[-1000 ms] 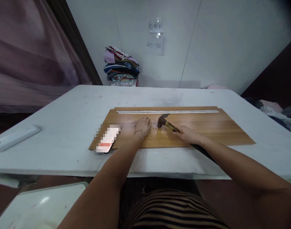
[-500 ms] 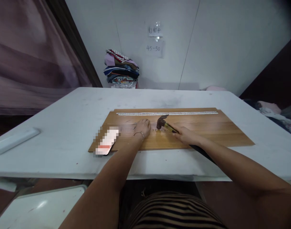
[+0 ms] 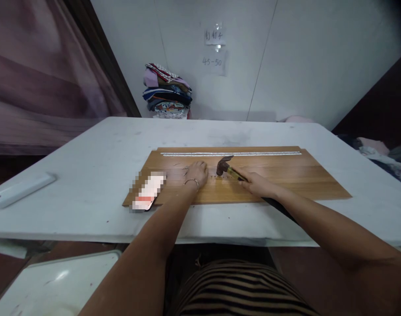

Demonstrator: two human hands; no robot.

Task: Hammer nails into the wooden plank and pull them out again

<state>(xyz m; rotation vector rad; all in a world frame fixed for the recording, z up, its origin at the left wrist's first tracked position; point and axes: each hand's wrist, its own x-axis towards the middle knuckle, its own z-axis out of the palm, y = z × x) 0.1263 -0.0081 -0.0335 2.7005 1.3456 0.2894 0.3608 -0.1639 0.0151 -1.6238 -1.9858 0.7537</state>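
A wooden board (image 3: 279, 175) lies on the white table. My right hand (image 3: 258, 184) is closed round the handle of a claw hammer (image 3: 224, 166). The hammer's head is low over the middle of the board, beside a row of several small dark nail heads (image 3: 215, 176); whether it touches one I cannot tell. Just left of that row my left hand (image 3: 198, 172) rests flat on the board, fingers stretched forward, a bracelet at its wrist. A few loose nails (image 3: 185, 171) lie beside its left edge.
Two white marked strips (image 3: 230, 154) run along the board's far edge. A phone (image 3: 151, 191) with a blurred screen lies at its left end. A white elongated object (image 3: 23, 191) is on the table's left. Folded cloths (image 3: 167, 92) are stacked by the wall, below paper signs (image 3: 213, 61).
The whole view has shifted slightly, so the table and board sit a little higher. Both hands and the hammer keep nearly the same places over the board.
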